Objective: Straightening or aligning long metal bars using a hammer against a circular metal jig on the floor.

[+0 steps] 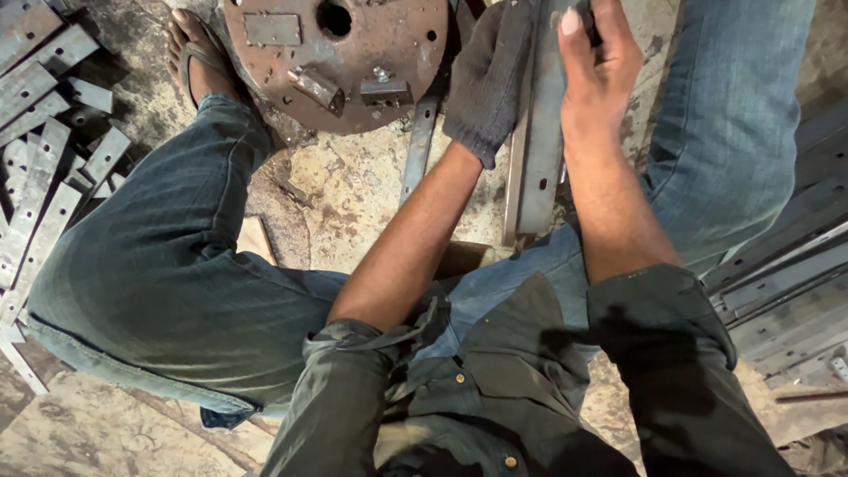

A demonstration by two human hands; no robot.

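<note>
- A long grey metal strip (539,132) is seen standing nearly upright in the head view, its long axis running from the floor between the knees away toward the top edge of the frame.
- The left hand (490,79), in a dark knit glove, is laid flat against the strip's left edge, fingers extended along it; a closed grip is not shown.
- The right hand (596,62), bare, is curled at the strip's upper right, fingers closed on the strip or on a small dark object; which one cannot be told.
- Both hands are placed at the far end; the right is slightly higher.
- A rusty round plate (340,57) lies on the floor just left of the gloved hand.
- Cut flat strips (40,190) are piled at far left.
- The strip's top end is cut off by the frame; its foot is partly hidden by the jeans.
</note>
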